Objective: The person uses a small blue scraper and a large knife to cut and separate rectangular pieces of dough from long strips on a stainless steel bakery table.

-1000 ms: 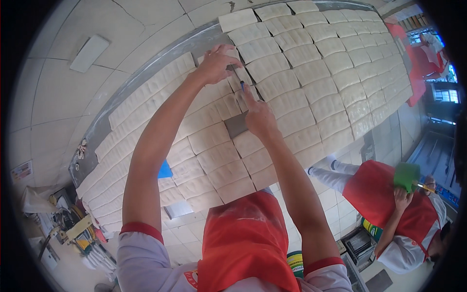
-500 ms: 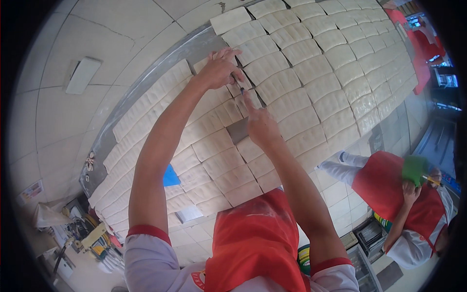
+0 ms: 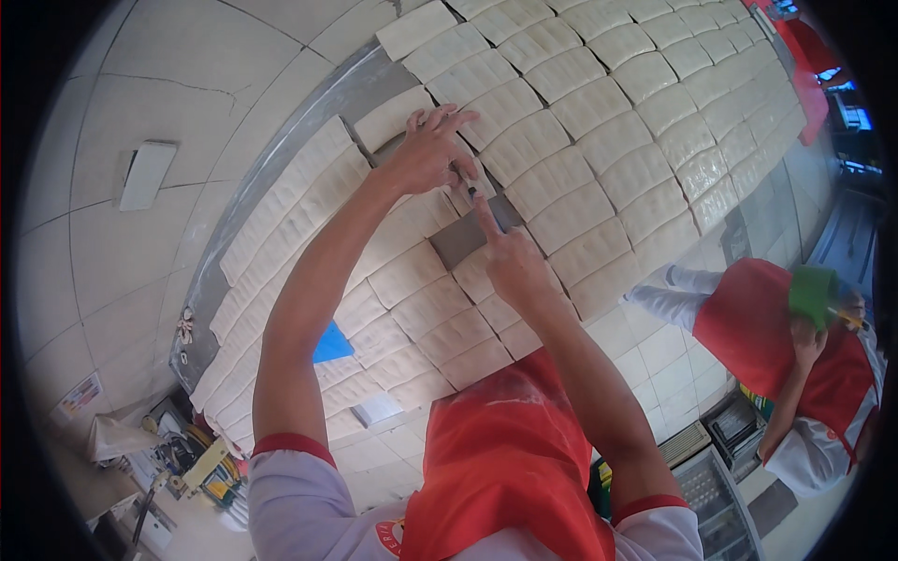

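Note:
Rows of pale, rectangular dough pieces [image 3: 599,140] lie side by side on a grey table [image 3: 463,241]. My left hand [image 3: 432,154] is over the far left part of the rows, its fingers spread and its thumb down on a small dough piece [image 3: 479,179]. Close below it, my right hand [image 3: 517,266] is closed with the index finger stretched forward. Along that finger runs a thin tool with a dark tip [image 3: 471,192], touching or just above the same piece; most of the tool is hidden by the hand.
A blue flat piece [image 3: 332,343] lies among the dough at the left. To the right, a co-worker in a red apron [image 3: 748,323] holds a green container [image 3: 812,294]. A white box-shaped fixture [image 3: 148,175] is on the tiles at far left.
Both hands have shifted slightly down in the picture, still close together. More bare grey table shows beside my right index finger, and a gap has appeared beyond my left wrist.

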Action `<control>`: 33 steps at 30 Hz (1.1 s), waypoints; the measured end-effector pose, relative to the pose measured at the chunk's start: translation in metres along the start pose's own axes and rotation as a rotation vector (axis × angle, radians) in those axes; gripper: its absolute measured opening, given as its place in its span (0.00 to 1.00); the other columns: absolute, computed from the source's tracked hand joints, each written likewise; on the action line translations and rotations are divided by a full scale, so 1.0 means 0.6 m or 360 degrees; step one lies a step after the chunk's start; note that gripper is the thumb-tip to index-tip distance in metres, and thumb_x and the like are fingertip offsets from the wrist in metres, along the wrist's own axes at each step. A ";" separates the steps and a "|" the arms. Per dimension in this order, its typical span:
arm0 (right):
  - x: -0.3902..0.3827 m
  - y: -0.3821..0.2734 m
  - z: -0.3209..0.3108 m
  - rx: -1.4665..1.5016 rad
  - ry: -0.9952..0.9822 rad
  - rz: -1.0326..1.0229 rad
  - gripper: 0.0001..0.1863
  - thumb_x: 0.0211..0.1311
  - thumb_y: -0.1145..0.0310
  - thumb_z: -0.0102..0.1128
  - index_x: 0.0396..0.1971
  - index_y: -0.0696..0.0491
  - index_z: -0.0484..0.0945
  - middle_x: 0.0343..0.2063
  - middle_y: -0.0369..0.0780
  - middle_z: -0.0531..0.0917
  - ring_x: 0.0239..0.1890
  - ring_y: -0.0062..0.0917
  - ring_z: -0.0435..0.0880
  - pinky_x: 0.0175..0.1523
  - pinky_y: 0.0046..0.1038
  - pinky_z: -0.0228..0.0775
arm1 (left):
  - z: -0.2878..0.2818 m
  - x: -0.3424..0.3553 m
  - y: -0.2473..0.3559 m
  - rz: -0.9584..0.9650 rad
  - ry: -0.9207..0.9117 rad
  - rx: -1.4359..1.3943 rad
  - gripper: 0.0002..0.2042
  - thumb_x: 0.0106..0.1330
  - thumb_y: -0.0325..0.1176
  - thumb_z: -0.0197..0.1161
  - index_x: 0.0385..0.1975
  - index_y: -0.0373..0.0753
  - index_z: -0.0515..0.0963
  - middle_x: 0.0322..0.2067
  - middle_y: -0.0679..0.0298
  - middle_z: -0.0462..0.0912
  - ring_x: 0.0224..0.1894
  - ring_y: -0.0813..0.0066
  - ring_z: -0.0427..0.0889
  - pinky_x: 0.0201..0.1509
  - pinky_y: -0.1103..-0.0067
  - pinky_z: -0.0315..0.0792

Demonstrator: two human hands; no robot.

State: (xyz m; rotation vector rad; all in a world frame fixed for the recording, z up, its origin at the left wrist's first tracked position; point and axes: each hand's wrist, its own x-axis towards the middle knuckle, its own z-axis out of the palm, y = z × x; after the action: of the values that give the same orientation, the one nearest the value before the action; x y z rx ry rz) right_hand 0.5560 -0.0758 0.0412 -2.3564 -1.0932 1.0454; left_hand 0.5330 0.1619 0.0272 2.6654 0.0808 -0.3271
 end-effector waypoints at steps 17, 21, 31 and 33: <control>-0.159 0.057 0.004 0.0039 -0.0157 0.0022 0.48 0.63 0.80 0.50 0.81 0.36 0.45 0.30 0.57 0.81 0.34 0.53 0.84 0.42 0.52 0.77 | 0.010 -0.009 0.023 -0.0053 -0.0009 0.0077 0.10 0.52 0.34 0.78 0.33 0.60 0.92 0.75 0.68 0.61 0.79 0.54 0.51 0.80 0.50 0.44; -0.202 0.043 -0.006 0.0119 -0.0028 -0.0102 0.50 0.60 0.83 0.50 0.81 0.38 0.44 0.28 0.56 0.79 0.31 0.53 0.82 0.40 0.51 0.74 | -0.009 -0.045 -0.014 -0.0171 0.0261 -0.0152 0.13 0.56 0.34 0.76 0.41 0.57 0.91 0.73 0.64 0.64 0.77 0.53 0.55 0.80 0.55 0.49; 0.041 -0.109 0.066 0.0248 0.0163 -0.0242 0.51 0.57 0.84 0.48 0.81 0.40 0.45 0.28 0.57 0.80 0.33 0.57 0.81 0.45 0.55 0.73 | -0.063 -0.143 -0.131 -0.0673 0.0625 -0.0157 0.21 0.62 0.33 0.73 0.56 0.51 0.82 0.67 0.60 0.71 0.70 0.51 0.65 0.76 0.60 0.61; 0.061 -0.111 0.074 0.0178 0.0089 -0.0208 0.51 0.56 0.84 0.48 0.81 0.40 0.45 0.29 0.58 0.81 0.35 0.58 0.82 0.47 0.55 0.73 | -0.054 -0.143 -0.133 -0.0645 0.0590 -0.0154 0.21 0.61 0.32 0.73 0.55 0.52 0.82 0.67 0.59 0.71 0.70 0.51 0.65 0.76 0.60 0.62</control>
State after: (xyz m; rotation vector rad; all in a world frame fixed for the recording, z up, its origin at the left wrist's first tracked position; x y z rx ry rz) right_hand 0.5051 -0.0048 0.0312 -2.1822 -1.1218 0.9624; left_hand 0.4479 0.2476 0.0416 2.5650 0.7368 0.0522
